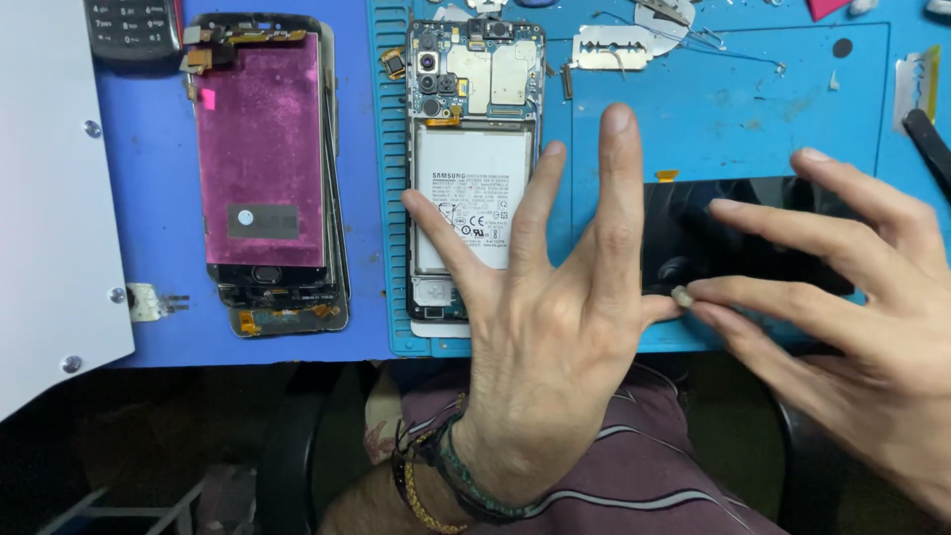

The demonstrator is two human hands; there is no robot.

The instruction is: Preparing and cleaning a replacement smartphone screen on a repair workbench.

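Head view, looking down on a blue tabletop [158,248]. Left hand [555,347]: fingers fully spread, back toward the camera, held over the near edge of a light-blue rubber work mat [733,109]; braided cords circle its wrist. Right hand [842,307]: thumb and a fingertip pressed together on a small pale grey scrap [682,294], remaining fingers fanned out. The scrap sits just beside the left thumb, at the near left corner of a glossy black rectangular glass panel [753,233] lying flat on the mat. Whether the left thumb touches the scrap cannot be told.

Left of the hands, on the mat, lies an opened smartphone body with white battery and exposed circuit boards [475,168]; the left little finger overlaps its lower part. Further left, on the tabletop, a stack of detached screens topped by a magenta-backed panel [263,159]. A razor blade [609,47] rests at the far side of the mat.
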